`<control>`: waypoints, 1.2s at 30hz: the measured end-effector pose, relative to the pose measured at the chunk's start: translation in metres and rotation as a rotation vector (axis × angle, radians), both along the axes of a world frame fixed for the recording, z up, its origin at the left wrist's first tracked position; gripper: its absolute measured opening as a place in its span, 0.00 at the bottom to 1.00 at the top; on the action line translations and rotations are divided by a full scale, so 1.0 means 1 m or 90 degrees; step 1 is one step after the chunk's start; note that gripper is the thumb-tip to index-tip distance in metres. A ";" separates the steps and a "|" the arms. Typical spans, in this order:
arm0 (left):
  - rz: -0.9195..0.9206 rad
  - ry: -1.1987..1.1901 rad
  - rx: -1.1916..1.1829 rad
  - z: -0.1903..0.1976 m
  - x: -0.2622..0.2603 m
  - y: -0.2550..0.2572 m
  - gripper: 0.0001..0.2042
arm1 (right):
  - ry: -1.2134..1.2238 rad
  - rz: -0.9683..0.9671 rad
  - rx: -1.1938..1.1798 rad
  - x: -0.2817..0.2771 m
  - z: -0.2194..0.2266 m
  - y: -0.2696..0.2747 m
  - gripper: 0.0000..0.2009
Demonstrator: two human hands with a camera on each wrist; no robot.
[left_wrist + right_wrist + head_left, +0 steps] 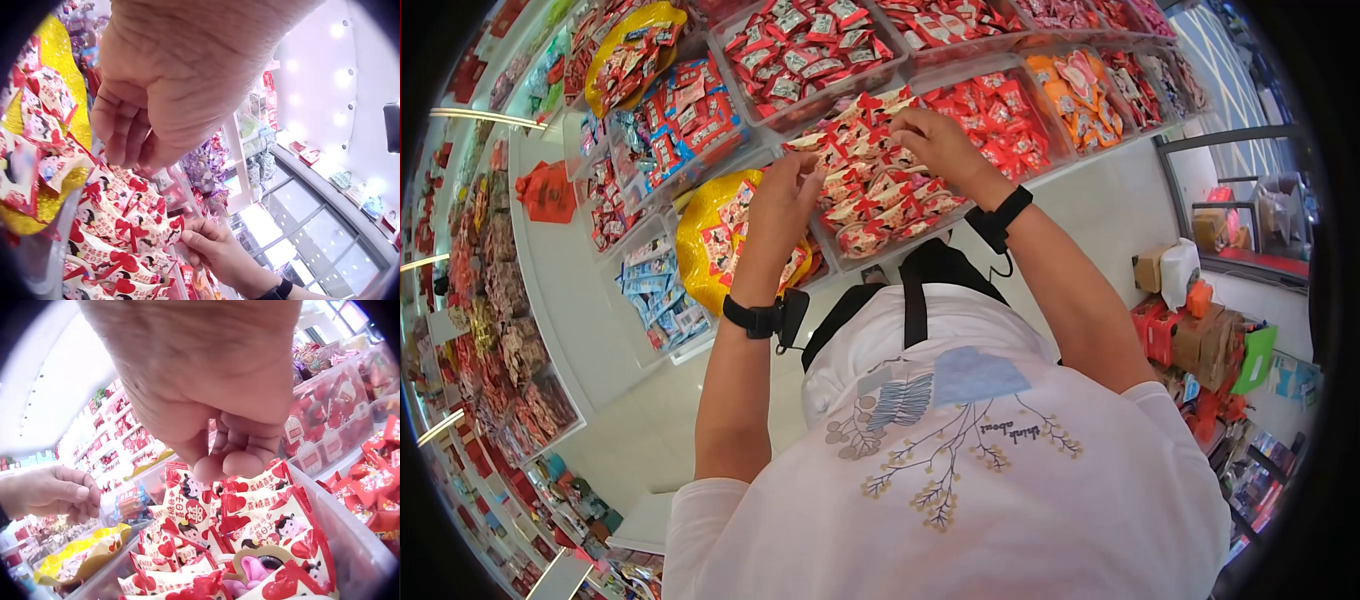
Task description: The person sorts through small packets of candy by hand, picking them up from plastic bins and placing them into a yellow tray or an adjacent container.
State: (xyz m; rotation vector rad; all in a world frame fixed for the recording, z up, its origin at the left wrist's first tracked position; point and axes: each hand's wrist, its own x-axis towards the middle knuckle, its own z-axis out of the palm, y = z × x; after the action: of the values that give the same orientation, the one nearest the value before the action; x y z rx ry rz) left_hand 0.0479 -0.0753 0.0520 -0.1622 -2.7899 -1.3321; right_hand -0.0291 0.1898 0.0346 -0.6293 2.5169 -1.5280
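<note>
Cream-and-red candy packets point(875, 205) stand in rows in a clear plastic bin point(353, 534) in front of the person. My right hand point(945, 150) is over the far part of this bin. Its thumb and finger pinch the red end of one candy packet point(169, 232), as the left wrist view shows. At the bin's left side hovers my left hand point(785, 205), fingers loosely curled and nothing held point(62, 494). Just below it lies a shiny yellow bag point(690, 235) with similar packets on it.
Bins of red packets point(990, 110) and orange packets point(1078, 95) adjoin on the right. Blue packets point(662, 290) lie at the near left. Another yellow bag point(615, 50) is at the far left. Cartons point(1205, 345) are stacked on the right.
</note>
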 end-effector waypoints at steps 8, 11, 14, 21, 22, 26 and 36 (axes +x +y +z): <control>-0.135 0.095 -0.104 -0.011 -0.040 0.039 0.17 | -0.239 -0.012 -0.112 0.010 -0.008 -0.004 0.04; -0.148 -0.016 -0.123 -0.016 -0.043 0.045 0.16 | -0.215 0.003 -0.120 0.008 -0.025 -0.003 0.04; -0.144 -0.067 -0.126 -0.022 -0.044 0.048 0.16 | -0.256 -0.040 -0.149 0.013 -0.022 -0.005 0.03; -0.070 -0.099 -0.130 -0.016 -0.046 0.044 0.18 | -0.143 -0.073 -0.013 0.012 -0.047 0.000 0.06; -0.075 -0.102 -0.135 -0.016 -0.047 0.044 0.19 | -0.035 -0.034 0.070 0.011 -0.057 0.002 0.07; -0.116 -0.104 -0.239 -0.023 -0.050 0.048 0.20 | 0.059 0.063 0.252 0.013 -0.076 -0.003 0.10; -0.164 -0.047 -0.204 -0.042 -0.051 0.050 0.19 | 0.011 0.069 0.267 0.015 -0.059 -0.006 0.04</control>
State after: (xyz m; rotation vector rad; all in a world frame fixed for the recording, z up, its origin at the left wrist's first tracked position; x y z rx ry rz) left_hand -0.0028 -0.0257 0.0101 -0.5101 -3.1135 -0.9303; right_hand -0.0145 0.1838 -0.0241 -0.6964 2.6455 -0.9197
